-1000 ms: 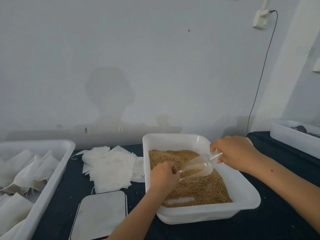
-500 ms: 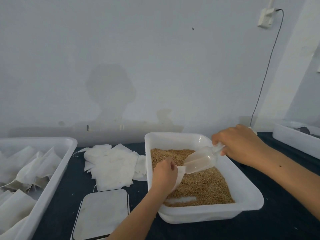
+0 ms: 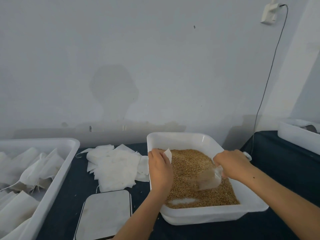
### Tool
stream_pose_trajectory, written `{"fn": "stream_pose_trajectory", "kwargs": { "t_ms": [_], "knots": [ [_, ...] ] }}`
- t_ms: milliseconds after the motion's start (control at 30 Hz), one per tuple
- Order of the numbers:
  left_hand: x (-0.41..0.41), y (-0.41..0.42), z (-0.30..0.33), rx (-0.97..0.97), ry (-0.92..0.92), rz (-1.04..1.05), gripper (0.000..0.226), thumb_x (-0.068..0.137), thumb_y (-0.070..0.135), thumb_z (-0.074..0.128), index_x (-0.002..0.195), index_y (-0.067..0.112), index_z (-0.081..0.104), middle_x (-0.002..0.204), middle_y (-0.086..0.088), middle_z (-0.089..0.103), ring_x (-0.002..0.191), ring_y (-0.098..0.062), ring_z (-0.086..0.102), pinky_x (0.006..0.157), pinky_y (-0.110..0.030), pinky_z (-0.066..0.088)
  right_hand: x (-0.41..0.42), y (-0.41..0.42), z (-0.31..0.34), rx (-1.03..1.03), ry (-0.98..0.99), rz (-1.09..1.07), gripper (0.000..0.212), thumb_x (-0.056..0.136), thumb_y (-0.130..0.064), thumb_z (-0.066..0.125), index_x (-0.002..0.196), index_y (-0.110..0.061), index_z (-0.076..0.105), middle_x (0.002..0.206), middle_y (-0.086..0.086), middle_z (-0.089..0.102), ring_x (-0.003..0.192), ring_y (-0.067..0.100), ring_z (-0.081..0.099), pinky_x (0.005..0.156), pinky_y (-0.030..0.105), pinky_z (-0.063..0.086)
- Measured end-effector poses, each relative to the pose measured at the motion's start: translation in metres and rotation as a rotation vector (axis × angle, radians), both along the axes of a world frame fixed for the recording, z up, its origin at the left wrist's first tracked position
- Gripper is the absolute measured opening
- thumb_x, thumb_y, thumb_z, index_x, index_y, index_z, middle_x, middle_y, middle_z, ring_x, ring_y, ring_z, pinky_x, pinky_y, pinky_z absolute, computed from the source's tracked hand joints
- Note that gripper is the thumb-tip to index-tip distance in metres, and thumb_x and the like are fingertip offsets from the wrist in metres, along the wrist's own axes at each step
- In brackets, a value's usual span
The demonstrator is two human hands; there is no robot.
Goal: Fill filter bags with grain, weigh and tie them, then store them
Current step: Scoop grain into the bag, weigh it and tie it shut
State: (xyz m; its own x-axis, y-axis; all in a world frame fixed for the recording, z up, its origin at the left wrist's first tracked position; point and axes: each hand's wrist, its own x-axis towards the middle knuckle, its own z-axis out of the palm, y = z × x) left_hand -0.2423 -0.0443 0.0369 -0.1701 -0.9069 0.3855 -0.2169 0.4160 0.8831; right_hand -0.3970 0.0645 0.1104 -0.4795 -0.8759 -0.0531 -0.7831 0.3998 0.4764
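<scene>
Head view: your left hand (image 3: 160, 170) pinches a bag (image 3: 167, 154) at the left wall of the grain tub (image 3: 176, 137). Only a white corner of the bag shows above your knuckles; can't tell if its mouth is open.

Your right hand (image 3: 232, 166) is wrapped around the handle of the clear scoop (image 3: 208, 179). The scoop's bowl is down in the grain (image 3: 187, 163), mouth toward you and slightly left. Its long axis runs from your right hand down toward the tub's near edge, not toward the bag.

Key relation: the bag sits left of and farther back than the scoop's mouth, well apart, with open grain between them. I'd judge you're loading the scoop, bag not yet filled. To pour, the scoop mouth needs to swing left and away from you, toward your left hand, and rise above the bag's lip.

Scale (image 3: 105, 213) sits just left of the tub, nearer your left hand. Spare bags (image 3: 114, 165) lie behind it. Filled bags sit in the left tub (image 3: 52, 141).
</scene>
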Motion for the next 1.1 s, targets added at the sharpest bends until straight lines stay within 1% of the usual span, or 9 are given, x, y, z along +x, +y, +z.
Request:
{"fn": "stream_pose_trajectory", "kwargs": {
  "t_ms": [67,167,400,500,567,667,767,967,1100],
  "knots": [
    [0.001,0.0,0.0,-0.004,0.004,0.011,0.015,0.1,0.009,0.034,0.087,0.013,0.038,0.09,0.0,0.038,0.069,-0.009,0.037,0.061,-0.019,0.027,0.0,-0.005,-0.009,-0.078,-0.104,0.025,0.013,0.084,-0.015,0.059,0.096,-0.018,0.065,0.088,-0.005,0.06,0.079,0.014,0.058,0.075,0.028,0.045],
    [0.001,0.0,0.0,-0.003,0.0,0.014,0.013,0.101,0.01,0.034,0.089,0.012,0.038,0.095,-0.001,0.038,0.072,-0.012,0.039,0.066,-0.021,0.032,0.002,-0.011,-0.03,-0.208,-0.295,0.035,0.012,0.084,-0.025,0.065,0.096,-0.022,0.066,0.096,-0.006,0.065,0.084,0.011,0.061,0.074,0.023,0.047],
    [0.003,0.001,0.0,0.009,-0.016,0.013,0.011,0.101,0.012,0.035,0.09,0.012,0.039,0.098,-0.002,0.038,0.076,-0.019,0.045,0.068,-0.023,0.034,0.016,-0.021,-0.076,-0.448,-0.521,0.03,0.013,0.085,-0.026,0.068,0.097,-0.028,0.065,0.086,-0.015,0.064,0.08,-0.002,0.06,0.078,0.023,0.052],
    [0.004,0.001,0.0,0.023,-0.031,0.006,0.012,0.101,0.015,0.037,0.089,0.015,0.04,0.1,0.001,0.038,0.081,-0.018,0.049,0.071,-0.023,0.037,0.01,-0.015,-0.07,-0.446,-0.613,0.021,0.014,0.082,-0.026,0.07,0.094,-0.03,0.062,0.081,-0.019,0.057,0.071,-0.01,0.052,0.063,0.012,0.043],
    [0.004,-0.001,0.0,0.037,-0.031,-0.005,0.011,0.1,0.016,0.04,0.089,0.015,0.042,0.102,0.001,0.038,0.08,-0.014,0.048,0.072,-0.021,0.036,0.003,-0.006,-0.06,-0.451,-0.665,-0.006,0.015,0.081,-0.023,0.07,0.09,-0.03,0.061,0.087,-0.017,0.058,0.074,-0.009,0.053,0.057,0.01,0.038],
    [0.003,-0.003,-0.002,0.05,-0.044,-0.029,0.011,0.098,0.016,0.045,0.088,0.014,0.047,0.103,0.001,0.041,0.078,-0.009,0.047,0.07,-0.016,0.035,-0.008,0.014,-0.035,-0.435,-0.706,-0.025,0.017,0.079,-0.018,0.072,0.084,-0.029,0.061,0.094,-0.017,0.061,0.087,-0.002,0.058,0.076,0.017,0.047],
    [0.002,-0.004,-0.004,0.053,-0.094,-0.058,0.011,0.096,0.017,0.051,0.085,0.015,0.052,0.101,0.004,0.044,0.072,-0.003,0.047,0.059,-0.009,0.034,-0.015,0.037,-0.002,-0.404,-0.731,-0.011,0.019,0.077,-0.016,0.075,0.084,-0.028,0.063,0.092,-0.014,0.064,0.091,0.002,0.06,0.091,0.03,0.049],
    [0.001,-0.003,-0.005,0.046,-0.191,-0.138,0.015,0.09,0.02,0.061,0.077,0.016,0.056,0.096,0.007,0.048,0.071,-0.003,0.049,0.06,-0.008,0.034,-0.016,0.049,0.038,-0.433,-0.725,0.05,0.019,0.078,-0.018,0.076,0.086,-0.03,0.065,0.098,-0.011,0.065,0.095,0.002,0.059,0.083,0.022,0.045],
    [0.003,0.0,-0.004,0.029,-0.209,-0.168,0.023,0.087,0.021,0.065,0.068,0.02,0.052,0.089,0.01,0.048,0.066,-0.002,0.046,0.056,-0.008,0.032,-0.013,0.041,0.047,-0.388,-0.604,0.032,0.02,0.078,-0.024,0.075,0.093,-0.032,0.064,0.104,-0.011,0.064,0.102,0.006,0.057,0.091,0.034,0.046]
  ]
}}
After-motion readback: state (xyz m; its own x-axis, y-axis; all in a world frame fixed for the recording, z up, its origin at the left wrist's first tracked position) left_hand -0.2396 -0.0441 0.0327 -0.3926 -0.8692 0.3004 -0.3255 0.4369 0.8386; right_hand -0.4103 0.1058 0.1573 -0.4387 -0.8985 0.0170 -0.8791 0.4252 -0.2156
